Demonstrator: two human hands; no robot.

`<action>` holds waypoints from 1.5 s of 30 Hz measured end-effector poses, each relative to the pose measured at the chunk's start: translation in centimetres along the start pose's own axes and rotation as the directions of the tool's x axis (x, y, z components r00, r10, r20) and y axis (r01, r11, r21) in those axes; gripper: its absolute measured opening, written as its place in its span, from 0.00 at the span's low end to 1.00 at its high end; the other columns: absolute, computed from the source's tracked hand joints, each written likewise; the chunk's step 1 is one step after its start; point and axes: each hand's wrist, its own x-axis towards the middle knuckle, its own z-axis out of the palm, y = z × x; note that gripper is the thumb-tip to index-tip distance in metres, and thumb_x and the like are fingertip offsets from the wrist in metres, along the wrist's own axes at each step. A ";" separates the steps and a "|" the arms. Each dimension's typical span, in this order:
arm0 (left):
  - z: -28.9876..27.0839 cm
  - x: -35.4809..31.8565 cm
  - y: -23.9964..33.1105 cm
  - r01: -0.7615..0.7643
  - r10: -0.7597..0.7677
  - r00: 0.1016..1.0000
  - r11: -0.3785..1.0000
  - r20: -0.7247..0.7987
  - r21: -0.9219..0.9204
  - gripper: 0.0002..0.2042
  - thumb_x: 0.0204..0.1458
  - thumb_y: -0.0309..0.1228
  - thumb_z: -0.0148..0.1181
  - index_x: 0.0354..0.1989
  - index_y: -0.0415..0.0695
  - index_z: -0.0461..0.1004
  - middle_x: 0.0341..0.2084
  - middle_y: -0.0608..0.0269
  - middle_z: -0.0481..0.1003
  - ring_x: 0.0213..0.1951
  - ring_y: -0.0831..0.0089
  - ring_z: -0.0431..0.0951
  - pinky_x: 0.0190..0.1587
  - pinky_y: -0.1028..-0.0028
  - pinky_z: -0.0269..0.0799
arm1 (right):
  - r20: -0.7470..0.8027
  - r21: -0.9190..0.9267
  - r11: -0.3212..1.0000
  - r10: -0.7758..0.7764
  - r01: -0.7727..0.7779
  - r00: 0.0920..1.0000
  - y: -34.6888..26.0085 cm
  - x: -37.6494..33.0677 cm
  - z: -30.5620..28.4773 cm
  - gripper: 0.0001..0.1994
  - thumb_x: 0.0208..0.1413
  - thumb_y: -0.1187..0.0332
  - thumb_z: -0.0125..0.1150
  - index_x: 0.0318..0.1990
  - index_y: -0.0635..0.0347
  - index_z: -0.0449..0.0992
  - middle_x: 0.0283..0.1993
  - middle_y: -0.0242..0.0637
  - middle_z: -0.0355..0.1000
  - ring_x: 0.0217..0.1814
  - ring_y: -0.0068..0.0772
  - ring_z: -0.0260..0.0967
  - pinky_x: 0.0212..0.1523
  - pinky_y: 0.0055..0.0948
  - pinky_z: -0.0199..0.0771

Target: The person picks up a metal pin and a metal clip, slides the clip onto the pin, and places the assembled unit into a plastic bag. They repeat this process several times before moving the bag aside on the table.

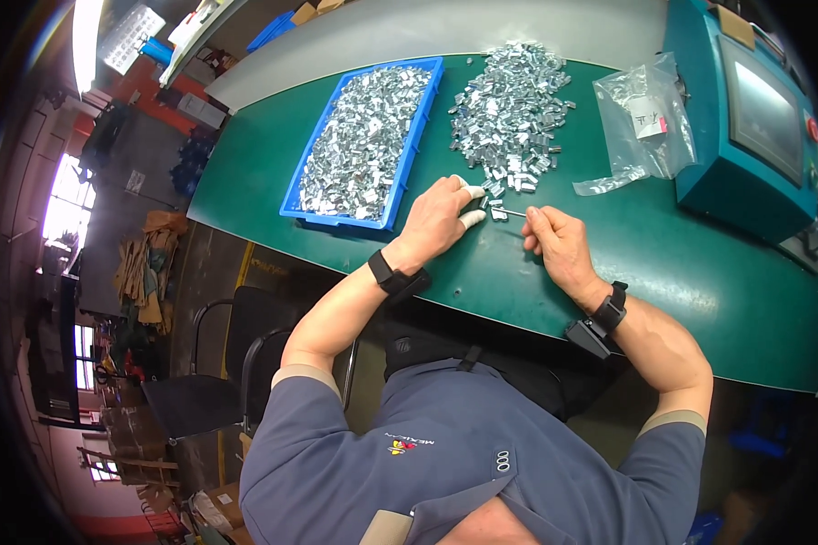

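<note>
My left hand [436, 218] rests on the green tabletop with white covers on two fingertips. Those fingertips are apart, beside a few small silvery metal pieces [498, 214] at the near end of a loose pile. My right hand [562, 250] is closed on a thin metal rod-like tool [512, 212], whose tip reaches those same pieces. The tool's handle end is hidden in my fingers. Beyond my hands spreads the pile of small metal pieces [513, 109]. To its left, a blue tray [411, 150] is filled with similar pieces.
A clear plastic bag [618, 150] with a label lies right of the pile. Next to it stands a teal machine [745, 204] with a screen. The green table [682, 300] has its near edge by my waist. A black chair [200, 400] stands at the left.
</note>
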 end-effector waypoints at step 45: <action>-5.8 -5.8 -1.2 0.072 -0.075 0.982 0.997 -0.174 -0.019 0.08 0.50 0.22 0.70 0.39 0.43 0.80 0.35 0.58 0.79 0.41 0.56 0.80 0.44 0.63 0.76 | 0.112 -0.083 0.995 -0.038 0.047 0.993 0.2 -0.2 0.0 0.19 0.72 0.59 0.57 0.32 0.63 0.81 0.24 0.30 0.76 0.27 0.17 0.72 0.28 0.23 0.69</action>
